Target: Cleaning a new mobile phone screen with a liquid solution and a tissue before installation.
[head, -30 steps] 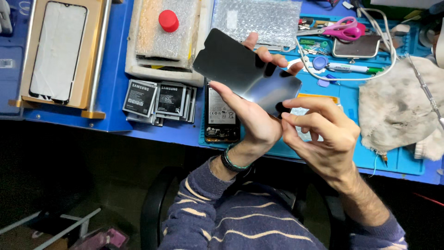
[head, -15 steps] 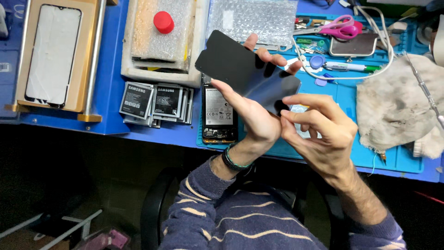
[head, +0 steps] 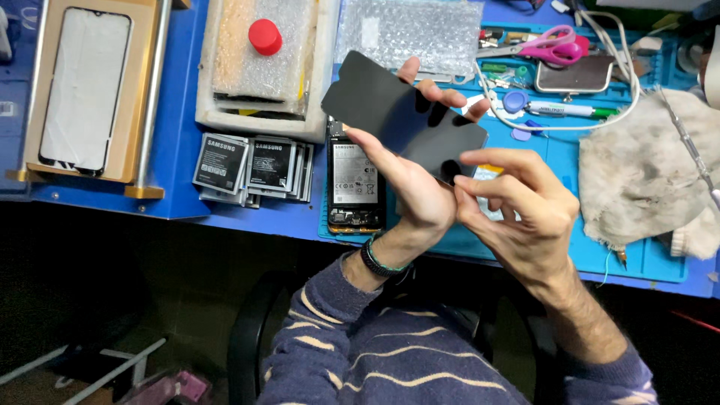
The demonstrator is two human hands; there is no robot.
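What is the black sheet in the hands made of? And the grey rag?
The black sheet looks like thin, smooth plastic film or glass: flat, dark, with a dull sheen. Which one is unclear. The rag looks like soft woven cloth, matte, rumpled and stained.

one dark panel (head: 390,112), one scissors (head: 536,45), one cloth (head: 645,176)
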